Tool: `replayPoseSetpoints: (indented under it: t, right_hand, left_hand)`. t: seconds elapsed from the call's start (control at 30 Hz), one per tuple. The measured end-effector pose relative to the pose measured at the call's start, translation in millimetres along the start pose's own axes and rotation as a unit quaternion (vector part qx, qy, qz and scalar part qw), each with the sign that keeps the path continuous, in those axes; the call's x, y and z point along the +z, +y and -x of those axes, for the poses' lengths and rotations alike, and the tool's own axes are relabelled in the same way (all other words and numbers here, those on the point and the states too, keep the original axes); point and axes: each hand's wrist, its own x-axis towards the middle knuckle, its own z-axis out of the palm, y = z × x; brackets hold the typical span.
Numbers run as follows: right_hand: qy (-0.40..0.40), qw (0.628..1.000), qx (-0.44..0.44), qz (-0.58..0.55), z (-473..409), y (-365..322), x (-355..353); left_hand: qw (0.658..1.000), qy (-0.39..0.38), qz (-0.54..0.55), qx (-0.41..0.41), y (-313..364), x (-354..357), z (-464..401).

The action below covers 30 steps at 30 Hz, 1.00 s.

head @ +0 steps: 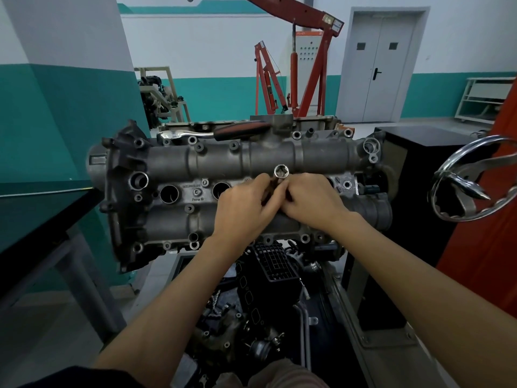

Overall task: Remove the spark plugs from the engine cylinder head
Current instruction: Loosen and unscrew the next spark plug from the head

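Observation:
The grey cylinder head (173,161) lies across the middle of the view on a stand. Two open spark plug wells (169,194) (221,189) show left of my hands. A chrome socket extension (281,172) stands up out of the head near its centre, its hollow top end facing me. My left hand (243,208) and my right hand (310,201) both close around its shaft from either side. The well under my hands is hidden, and no spark plug is visible.
A ratchet (212,131) with a red and black handle rests on the far edge of the head. A chrome handwheel (470,177) juts in at the right beside an orange post. A dark table (33,211) stands at left. A red engine crane (305,68) stands behind.

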Motion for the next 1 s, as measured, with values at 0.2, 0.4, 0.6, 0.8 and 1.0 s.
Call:
replayPoseSetpoints:
  t: [0.2, 0.4, 0.6, 0.8, 1.0]
  right_hand:
    - [0.003, 0.999, 0.019, -0.034, -0.1, -0.3, -0.4]
    - [0.022, 0.999, 0.028, -0.025, 1.1, -0.3, 0.5]
    - [0.026, 0.999, 0.012, -0.014, 2.4, -1.4, -0.4]
    - [0.011, 0.999, 0.019, -0.027, 1.3, -2.5, -1.2]
    - [0.034, 0.999, 0.013, -0.034, 0.9, 0.0, 0.0]
  left_hand:
    - [1.0, 0.013, -0.002, -0.003, -0.1, 1.9, 0.5]
    - [0.999, 0.02, -0.017, 0.019, -2.3, 2.8, -0.6]
    - [1.0, 0.01, -0.006, 0.015, -1.5, 1.5, 0.9]
    - [1.0, -0.009, -0.002, -0.001, -0.4, 1.1, 0.7]
    - [1.0, 0.005, 0.03, -0.005, -1.4, 0.3, -1.5]
